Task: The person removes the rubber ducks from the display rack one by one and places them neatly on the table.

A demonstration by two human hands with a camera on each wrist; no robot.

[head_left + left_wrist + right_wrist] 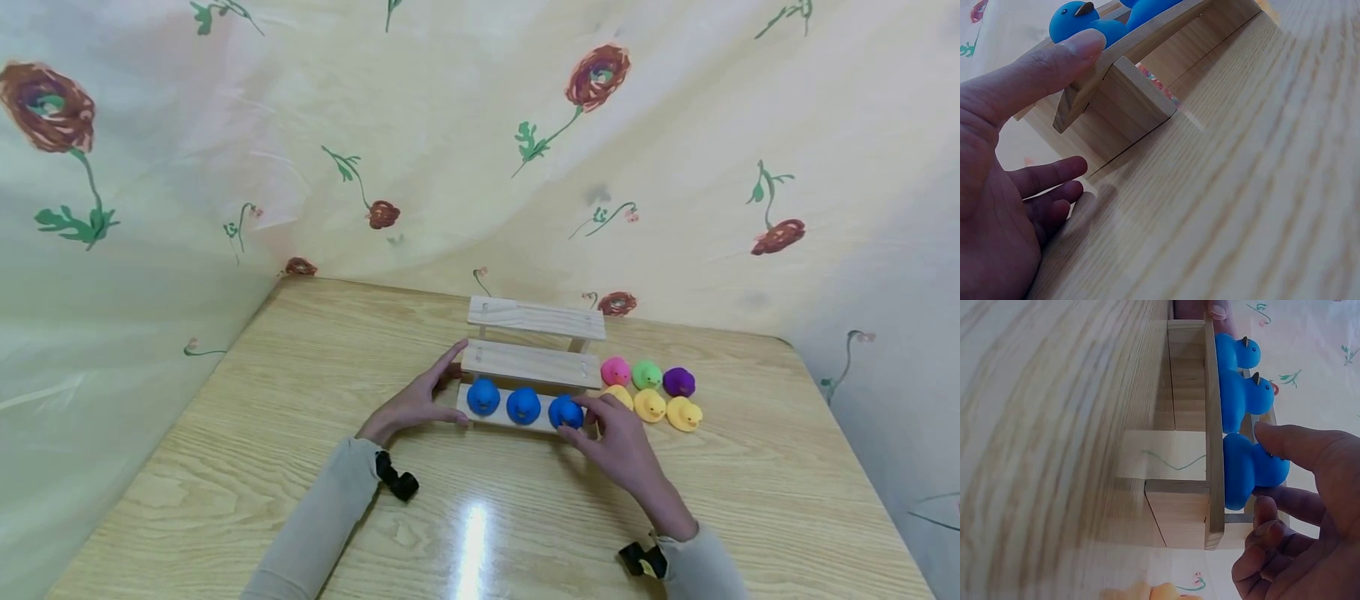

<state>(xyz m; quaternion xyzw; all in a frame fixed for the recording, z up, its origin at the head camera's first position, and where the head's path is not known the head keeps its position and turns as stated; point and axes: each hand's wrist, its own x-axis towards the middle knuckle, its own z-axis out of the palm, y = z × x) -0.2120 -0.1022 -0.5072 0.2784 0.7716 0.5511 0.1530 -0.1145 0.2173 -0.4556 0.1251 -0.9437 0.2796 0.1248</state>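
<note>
The duck (1239, 472) I pinch in my right hand (622, 442) sits at that end of the shelf (1214, 437); if I let go unevenly, it could topple or knock its neighbour (522, 407). It's smooth, rounded, bright blue. My left hand (416, 406) is spread at the other end.

A three-tier wooden stand (525, 364) bears three blue toy ducks (523, 406) along its lowest tier. The left hand (415, 406) touches the stand's left end, thumb and fingers spread; the right hand (621, 442) pinches the rightmost blue duck (564, 412). Beside the stand's right end, a pink duck (616, 372), a green duck (647, 374) and a purple duck (678, 382) sit behind three yellow ducks (650, 406) on the wood-grain table (300, 375).
</note>
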